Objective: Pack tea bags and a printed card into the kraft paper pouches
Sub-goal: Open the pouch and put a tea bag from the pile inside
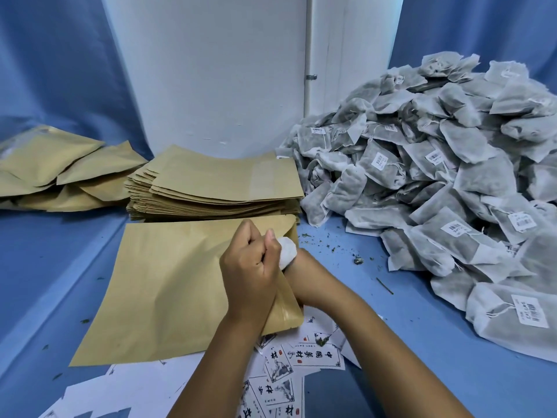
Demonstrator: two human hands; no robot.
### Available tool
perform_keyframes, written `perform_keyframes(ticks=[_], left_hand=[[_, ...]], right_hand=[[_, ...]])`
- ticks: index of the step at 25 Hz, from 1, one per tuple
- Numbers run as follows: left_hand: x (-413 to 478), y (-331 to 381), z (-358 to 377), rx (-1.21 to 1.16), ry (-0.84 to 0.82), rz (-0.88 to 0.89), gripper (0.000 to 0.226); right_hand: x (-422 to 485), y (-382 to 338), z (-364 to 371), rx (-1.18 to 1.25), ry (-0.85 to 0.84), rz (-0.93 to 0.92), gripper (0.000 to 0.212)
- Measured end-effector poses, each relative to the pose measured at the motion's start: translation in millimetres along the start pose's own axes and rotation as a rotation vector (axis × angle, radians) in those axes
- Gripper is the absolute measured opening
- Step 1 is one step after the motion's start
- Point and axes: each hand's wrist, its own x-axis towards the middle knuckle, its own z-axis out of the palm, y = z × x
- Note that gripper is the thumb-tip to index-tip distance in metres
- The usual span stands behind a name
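Two bare forearms come up from the lower edge of the view, no sleeves on either as far as they show. The left hand [250, 267] wears no glove, ring or watch. The right hand is mostly hidden; its wrist shows no band.

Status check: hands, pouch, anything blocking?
Left hand grips pouch mouth. Right hand inside pouch, hidden; tea bag going in. Cards still loose on table. Nothing blocking.

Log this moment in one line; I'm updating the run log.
step: filling | left hand: holds kraft pouch mouth | right hand: inside pouch, hidden | tea bag: entering
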Motion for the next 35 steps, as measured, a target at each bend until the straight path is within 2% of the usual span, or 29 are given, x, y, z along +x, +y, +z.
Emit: perform_keyframes(ticks=[3,5,7,9,10,11,12,13,14,15,16,17,18,19,20,23,27,30,32,34,35], left_hand=[[8.3,-4.2,-6.6,0.022,0.031,-0.09,0.046],[6.7,3.5,-4.6,-0.041,0.024,-0.027,0.047],[-1.6,15.3,1.2,-0.126,-0.055,0.101,0.051],[-3.9,12.8,2.3,-0.138,-0.097,0.114,0.051],[-1.7,7.0,0.3,-0.118,-0.077,0.07,0.05],[0.9,0.5,-2.5,-0.097,-0.05,0.016,0.048],[3.1,-5.0,-5.1,-0.078,-0.03,-0.024,0.047],[3.6,-8.9,-6.8,-0.063,-0.024,-0.041,0.047],[3.0,-10.2,-6.8,-0.058,-0.032,-0.038,0.046],[1.7,-9.2,-5.7,-0.058,-0.046,-0.022,0.046],[-0.4,-7.3,-3.8,-0.058,-0.063,-0.008,0.046],[-2.3,-6.1,-2.4,-0.057,-0.078,-0.003,0.044],[-3.0,-6.4,-1.5,-0.056,-0.084,-0.006,0.043],[-2.2,-8.1,-1.0,-0.056,-0.086,-0.016,0.042],[-1.3,-9.5,-0.6,-0.056,-0.088,-0.024,0.043],[-3.5,-10.1,0.0,-0.061,-0.098,-0.011,0.041],[-3.6,-9.4,-0.1,-0.055,-0.107,-0.003,0.038],[-2.4,-9.6,0.1,-0.038,-0.112,-0.012,0.038],[-3.8,-9.7,-0.5,-0.046,-0.112,-0.014,0.039],[-3.9,-10.1,-0.8,-0.051,-0.114,-0.012,0.039],[-3.5,-10.3,-0.8,-0.053,-0.115,-0.01,0.039]], right_hand=[[-2.6,0.3,-8.2,0.292,0.124,-0.08,0.025],[1.2,3.4,-1.4,0.235,0.199,-0.092,0.032],[-0.3,7.1,19.8,0.092,0.109,-0.021,0.035],[4.1,3.7,39.4,0.027,-0.039,0.061,0.031],[7.0,2.1,37.3,0.128,-0.049,0.143,0.025],[8.3,1.5,28.1,0.363,-0.084,0.262,0.02],[9.6,6.8,16.6,0.401,-0.058,0.233,0.022],[7.6,11.9,-0.6,0.496,0.036,0.258,0.028],[8.3,27.8,-16.2,0.447,0.229,0.294,0.032],[8.9,43.6,-33.5,0.235,0.431,0.39,0.031],[7.0,63.1,-46.6,-0.136,0.504,0.497,0.027],[2.2,82.0,-53.9,-0.421,0.425,0.598,0.027],[-0.6,98.8,-58.4,-0.548,0.296,0.693,0.037],[0.5,112.7,-60.8,-0.559,0.212,0.764,0.046],[2.0,121.6,-62.2,-0.54,0.197,0.775,0.05],[7.8,131.4,-65.9,-0.584,0.241,0.697,0.056],[10.9,135.4,-62.4,-0.619,0.276,0.683,0.057],[12.3,123.2,-63.2,-0.68,0.528,0.39,0.034],[15.3,110.7,-63.5,-0.612,0.641,0.234,0.016],[12.0,100.8,-62.8,-0.482,0.656,0.216,0.007],[9.4,98.8,-61.4,-0.439,0.596,0.261,0.012]])
